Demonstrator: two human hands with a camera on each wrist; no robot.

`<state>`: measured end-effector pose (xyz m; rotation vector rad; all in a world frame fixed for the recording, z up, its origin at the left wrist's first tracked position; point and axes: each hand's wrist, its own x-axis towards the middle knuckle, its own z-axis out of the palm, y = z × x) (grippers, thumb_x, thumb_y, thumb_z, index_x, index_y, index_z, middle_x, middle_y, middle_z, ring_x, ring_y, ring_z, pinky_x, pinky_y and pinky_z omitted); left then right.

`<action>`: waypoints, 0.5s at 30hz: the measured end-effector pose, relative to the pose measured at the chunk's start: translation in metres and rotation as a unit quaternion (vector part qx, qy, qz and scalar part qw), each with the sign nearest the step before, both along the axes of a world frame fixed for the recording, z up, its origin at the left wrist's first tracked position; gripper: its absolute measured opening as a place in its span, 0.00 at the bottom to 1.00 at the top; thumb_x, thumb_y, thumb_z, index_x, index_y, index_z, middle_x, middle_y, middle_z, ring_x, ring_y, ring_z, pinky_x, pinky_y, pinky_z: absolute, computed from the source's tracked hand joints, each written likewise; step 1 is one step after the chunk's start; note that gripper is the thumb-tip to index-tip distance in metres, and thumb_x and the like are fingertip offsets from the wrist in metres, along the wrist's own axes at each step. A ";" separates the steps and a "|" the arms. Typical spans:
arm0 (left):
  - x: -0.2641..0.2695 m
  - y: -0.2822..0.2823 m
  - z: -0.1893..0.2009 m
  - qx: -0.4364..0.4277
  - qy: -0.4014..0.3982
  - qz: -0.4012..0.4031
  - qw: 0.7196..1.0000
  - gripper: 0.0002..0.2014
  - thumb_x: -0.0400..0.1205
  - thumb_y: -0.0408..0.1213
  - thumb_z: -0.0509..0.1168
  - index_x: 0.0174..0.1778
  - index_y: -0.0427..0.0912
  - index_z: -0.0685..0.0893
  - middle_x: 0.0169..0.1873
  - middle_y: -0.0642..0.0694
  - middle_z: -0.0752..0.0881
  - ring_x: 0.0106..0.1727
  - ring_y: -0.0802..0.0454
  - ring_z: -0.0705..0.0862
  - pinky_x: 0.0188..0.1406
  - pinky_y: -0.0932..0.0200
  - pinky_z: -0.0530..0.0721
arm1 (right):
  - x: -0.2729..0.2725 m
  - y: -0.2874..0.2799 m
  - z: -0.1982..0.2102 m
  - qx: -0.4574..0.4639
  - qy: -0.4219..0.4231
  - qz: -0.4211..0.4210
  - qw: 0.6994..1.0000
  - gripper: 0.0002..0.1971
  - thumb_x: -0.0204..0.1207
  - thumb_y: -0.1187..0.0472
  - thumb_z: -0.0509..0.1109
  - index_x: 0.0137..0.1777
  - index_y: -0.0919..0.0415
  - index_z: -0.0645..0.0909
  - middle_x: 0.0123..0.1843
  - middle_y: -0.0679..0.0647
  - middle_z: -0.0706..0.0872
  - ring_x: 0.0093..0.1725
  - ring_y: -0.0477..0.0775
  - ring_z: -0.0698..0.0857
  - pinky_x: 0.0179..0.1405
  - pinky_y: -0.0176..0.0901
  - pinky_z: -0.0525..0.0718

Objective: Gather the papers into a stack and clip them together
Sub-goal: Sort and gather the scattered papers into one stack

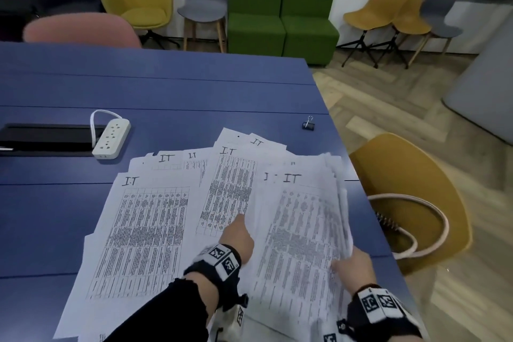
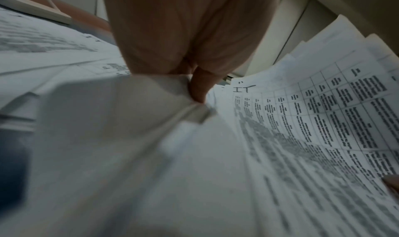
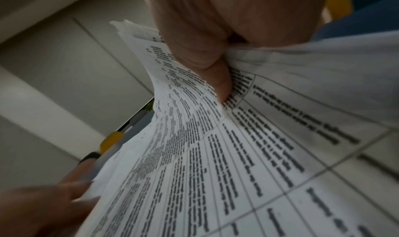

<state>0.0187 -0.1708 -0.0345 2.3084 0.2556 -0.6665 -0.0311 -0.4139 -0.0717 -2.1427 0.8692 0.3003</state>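
Note:
Several printed sheets marked "IT" (image 1: pixel 144 225) lie fanned over the blue table (image 1: pixel 166 86). My right hand (image 1: pixel 354 261) grips a thick bundle of sheets (image 1: pixel 305 216) by its near right edge and holds it raised off the table. In the right wrist view its thumb (image 3: pixel 222 83) presses on top of the bundle (image 3: pixel 259 138). My left hand (image 1: pixel 238 233) reaches under the bundle's left edge, and in the left wrist view a fingertip (image 2: pixel 198 90) pinches a lifted sheet (image 2: pixel 129 112). A small black binder clip (image 1: pixel 308 124) sits alone at the far right of the table.
A white power strip (image 1: pixel 111 137) lies beside a black cable slot (image 1: pixel 47 139) at the left. The table's right edge runs close to my right hand. A yellow chair (image 1: pixel 433 175) holding a white-handled bag stands just past it. More chairs stand beyond the table.

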 end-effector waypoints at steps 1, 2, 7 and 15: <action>0.000 0.000 0.001 -0.016 0.004 0.019 1.000 0.22 0.86 0.27 0.51 0.78 0.36 0.64 0.70 0.38 0.77 0.60 0.45 0.79 0.60 0.57 0.77 | 0.001 0.006 0.002 0.020 -0.007 0.010 1.000 0.09 0.70 0.75 0.65 0.45 0.62 0.81 0.40 0.61 0.85 0.38 0.60 0.83 0.35 0.41 0.79; 0.000 0.001 0.002 -0.034 0.004 0.037 0.999 0.21 0.87 0.28 0.50 0.78 0.35 0.63 0.72 0.37 0.76 0.57 0.47 0.76 0.58 0.57 0.75 | 0.002 0.010 0.004 0.031 -0.011 0.015 0.999 0.10 0.70 0.75 0.65 0.45 0.62 0.81 0.40 0.61 0.85 0.38 0.59 0.83 0.34 0.40 0.79; -0.008 -0.001 -0.001 -0.064 0.008 0.067 0.996 0.29 0.89 0.47 0.53 0.83 0.38 0.55 0.81 0.39 0.66 0.79 0.41 0.70 0.75 0.47 0.69 | 0.001 0.008 0.005 0.030 -0.020 -0.029 0.999 0.12 0.67 0.72 0.67 0.48 0.63 0.86 0.48 0.61 0.87 0.41 0.58 0.86 0.40 0.42 0.83; -0.007 -0.004 -0.011 0.017 -0.013 0.023 1.000 0.25 0.81 0.39 0.67 0.72 0.38 0.69 0.62 0.41 0.83 0.60 0.45 0.83 0.58 0.55 0.83 | 0.010 0.018 0.015 0.122 -0.012 0.008 0.992 0.19 0.68 0.77 0.70 0.56 0.61 0.76 0.49 0.58 0.84 0.50 0.60 0.83 0.52 0.48 0.84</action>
